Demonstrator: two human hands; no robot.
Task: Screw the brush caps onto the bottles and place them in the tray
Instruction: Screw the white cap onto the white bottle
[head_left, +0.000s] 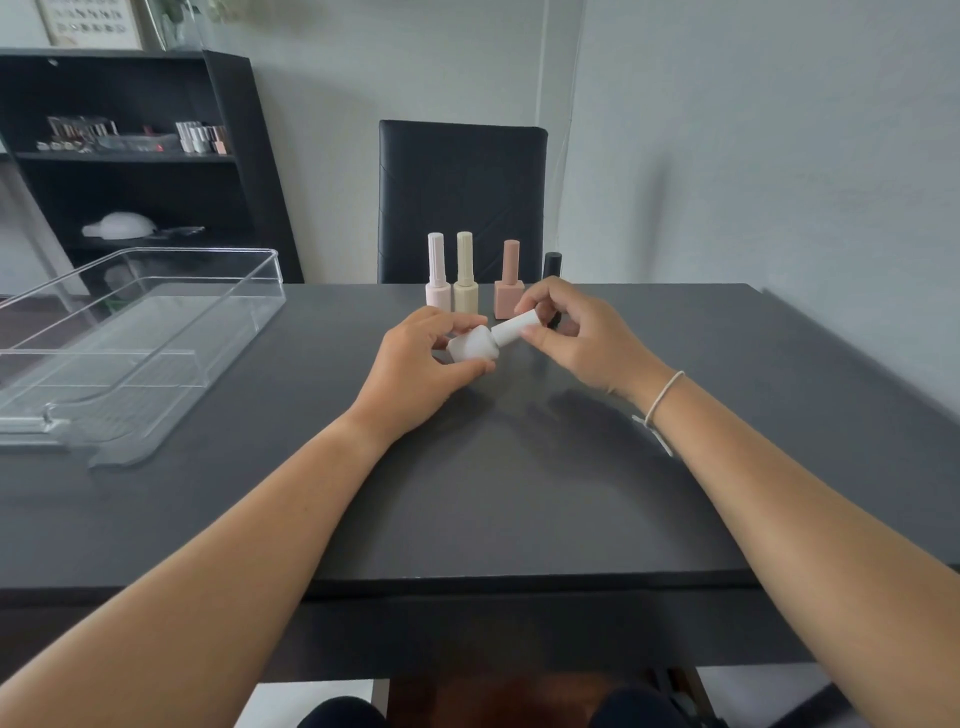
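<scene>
Currently your left hand pinches the white bottle body, tilted, just above the desk centre. Your right hand is closed on its white brush cap, seated at the neck. At 12 o'clock, just behind: pale pink bottle, cream bottle, peach bottle, all capped, upright. A black bottle sits mostly hidden behind your right fingers. Clear tray sits well apart at 9 o'clock; black chair beyond the far edge.

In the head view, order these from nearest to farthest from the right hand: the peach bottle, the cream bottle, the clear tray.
1. peach bottle, just behind the right hand.
2. cream bottle, further left.
3. clear tray, far left.
</scene>
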